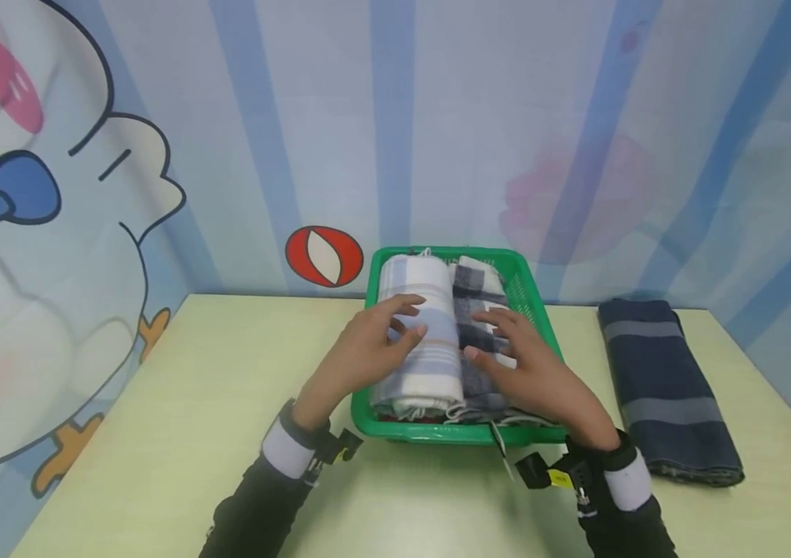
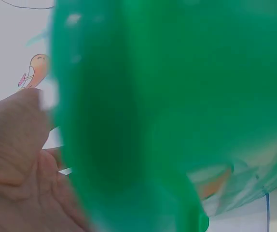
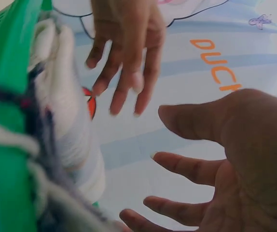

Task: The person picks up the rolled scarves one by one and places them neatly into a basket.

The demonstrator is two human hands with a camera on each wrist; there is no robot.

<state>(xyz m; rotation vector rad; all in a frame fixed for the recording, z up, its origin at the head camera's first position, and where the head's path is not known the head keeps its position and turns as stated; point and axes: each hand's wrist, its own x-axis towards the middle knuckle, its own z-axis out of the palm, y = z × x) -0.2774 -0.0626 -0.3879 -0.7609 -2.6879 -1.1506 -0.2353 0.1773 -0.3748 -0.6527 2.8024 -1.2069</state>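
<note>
A green plastic basket (image 1: pixel 430 432) sits on the table and holds a rolled white towel with pale blue stripes (image 1: pixel 430 380) and, to its right, a dark checked cloth with white patches (image 1: pixel 475 287). My left hand (image 1: pixel 367 345) hovers over the left side of the white towel, fingers loosely bent and gripping nothing. Above the checked cloth is my right hand (image 1: pixel 538 380), fingers spread and apart from the cloth. In the right wrist view both hands face each other, with air between them. The basket wall (image 2: pixel 177 87) fills much of the left wrist view.
A folded navy towel with grey stripes (image 1: pixel 667 387) lies on the table to the right of the basket. The pale yellow table (image 1: pixel 256 403) meets a striped backdrop (image 1: pixel 325 116) with cartoon figures behind. A thin strip (image 1: pixel 502 449) hangs over the basket's front rim.
</note>
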